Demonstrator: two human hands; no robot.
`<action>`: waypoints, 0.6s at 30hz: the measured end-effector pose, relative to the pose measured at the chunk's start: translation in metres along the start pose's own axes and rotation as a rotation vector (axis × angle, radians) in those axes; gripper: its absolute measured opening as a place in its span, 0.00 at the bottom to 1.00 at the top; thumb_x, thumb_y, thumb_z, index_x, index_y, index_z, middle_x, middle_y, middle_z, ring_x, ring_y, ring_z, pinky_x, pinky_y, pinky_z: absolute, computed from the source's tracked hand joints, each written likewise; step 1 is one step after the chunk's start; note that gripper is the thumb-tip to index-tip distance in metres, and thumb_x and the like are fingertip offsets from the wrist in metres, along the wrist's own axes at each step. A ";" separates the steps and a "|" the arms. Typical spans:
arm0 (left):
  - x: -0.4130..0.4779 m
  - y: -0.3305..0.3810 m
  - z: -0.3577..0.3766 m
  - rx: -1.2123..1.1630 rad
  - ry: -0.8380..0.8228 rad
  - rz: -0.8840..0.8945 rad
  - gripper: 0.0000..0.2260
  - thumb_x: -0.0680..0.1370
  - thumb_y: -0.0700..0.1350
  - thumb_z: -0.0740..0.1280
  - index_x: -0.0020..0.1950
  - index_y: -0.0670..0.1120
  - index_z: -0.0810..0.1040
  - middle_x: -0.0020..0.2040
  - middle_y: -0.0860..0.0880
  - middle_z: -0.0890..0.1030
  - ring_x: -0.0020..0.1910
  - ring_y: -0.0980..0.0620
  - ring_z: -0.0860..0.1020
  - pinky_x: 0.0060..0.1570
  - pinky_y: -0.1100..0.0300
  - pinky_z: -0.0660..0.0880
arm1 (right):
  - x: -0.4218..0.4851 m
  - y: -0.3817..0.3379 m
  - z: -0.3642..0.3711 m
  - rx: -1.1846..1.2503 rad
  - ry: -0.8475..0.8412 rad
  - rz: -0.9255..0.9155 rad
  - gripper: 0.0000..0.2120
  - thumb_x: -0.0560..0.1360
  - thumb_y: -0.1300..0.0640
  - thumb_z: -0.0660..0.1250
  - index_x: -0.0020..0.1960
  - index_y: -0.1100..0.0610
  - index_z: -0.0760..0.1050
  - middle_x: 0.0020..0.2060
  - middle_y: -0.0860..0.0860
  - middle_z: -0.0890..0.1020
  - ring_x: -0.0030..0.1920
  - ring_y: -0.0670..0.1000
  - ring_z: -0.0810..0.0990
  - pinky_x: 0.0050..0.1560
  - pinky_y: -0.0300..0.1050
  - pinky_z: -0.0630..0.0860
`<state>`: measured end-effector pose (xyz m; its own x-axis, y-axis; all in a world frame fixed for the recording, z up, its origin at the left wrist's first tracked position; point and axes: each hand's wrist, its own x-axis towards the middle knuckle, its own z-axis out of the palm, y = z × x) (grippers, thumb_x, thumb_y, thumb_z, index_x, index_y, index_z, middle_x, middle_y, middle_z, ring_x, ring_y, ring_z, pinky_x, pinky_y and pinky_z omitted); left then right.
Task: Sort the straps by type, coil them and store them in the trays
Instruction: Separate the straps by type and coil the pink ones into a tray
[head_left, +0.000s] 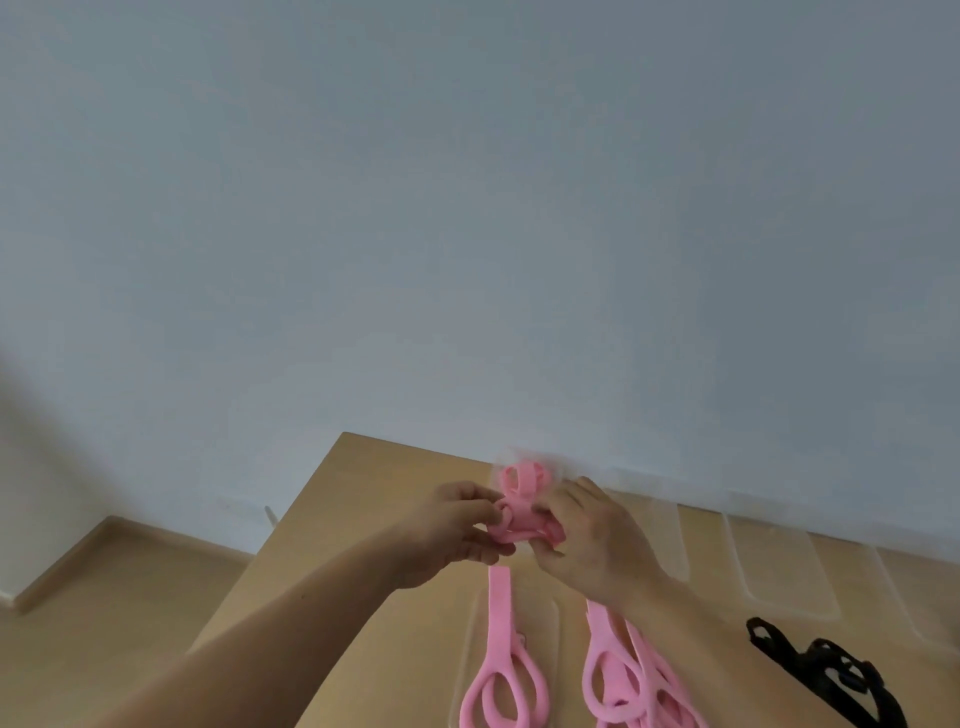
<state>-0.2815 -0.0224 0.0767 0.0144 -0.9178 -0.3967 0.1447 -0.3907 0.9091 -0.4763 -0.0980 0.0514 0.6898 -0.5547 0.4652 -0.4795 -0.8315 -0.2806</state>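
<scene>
Mid-coil at the far table (363, 519) edge: your left hand (457, 525) pinches the pink strap (519, 527) & your right hand (597, 545) curls round its loops, just near of a wound pink coil (521, 480) by the wall. Ease either grip & the springy turns prob. unwind, or snag that coil. Loose pink straps (501, 649) wait nearer you
</scene>
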 end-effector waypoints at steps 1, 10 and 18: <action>0.009 -0.005 -0.006 0.005 -0.017 0.010 0.10 0.79 0.37 0.67 0.59 0.36 0.76 0.52 0.35 0.83 0.45 0.42 0.83 0.43 0.57 0.80 | 0.003 0.005 0.007 0.004 -0.013 0.014 0.12 0.63 0.58 0.77 0.43 0.56 0.78 0.39 0.48 0.80 0.41 0.51 0.78 0.39 0.38 0.73; 0.099 -0.040 -0.043 0.168 -0.008 0.067 0.12 0.74 0.44 0.75 0.52 0.39 0.79 0.47 0.44 0.82 0.40 0.51 0.84 0.41 0.63 0.78 | 0.032 0.043 0.064 -0.050 -0.146 0.164 0.15 0.59 0.59 0.79 0.39 0.53 0.75 0.36 0.48 0.79 0.39 0.52 0.79 0.35 0.37 0.70; 0.143 -0.057 -0.061 0.323 -0.033 0.052 0.08 0.77 0.45 0.72 0.46 0.45 0.74 0.42 0.47 0.82 0.40 0.48 0.86 0.42 0.55 0.81 | 0.045 0.061 0.097 -0.126 -0.243 0.185 0.15 0.61 0.55 0.79 0.41 0.58 0.77 0.36 0.51 0.80 0.38 0.53 0.79 0.31 0.44 0.77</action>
<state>-0.2274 -0.1271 -0.0401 -0.0196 -0.9367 -0.3495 -0.1766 -0.3409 0.9234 -0.4222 -0.1770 -0.0259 0.6865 -0.6997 0.1977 -0.6618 -0.7140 -0.2286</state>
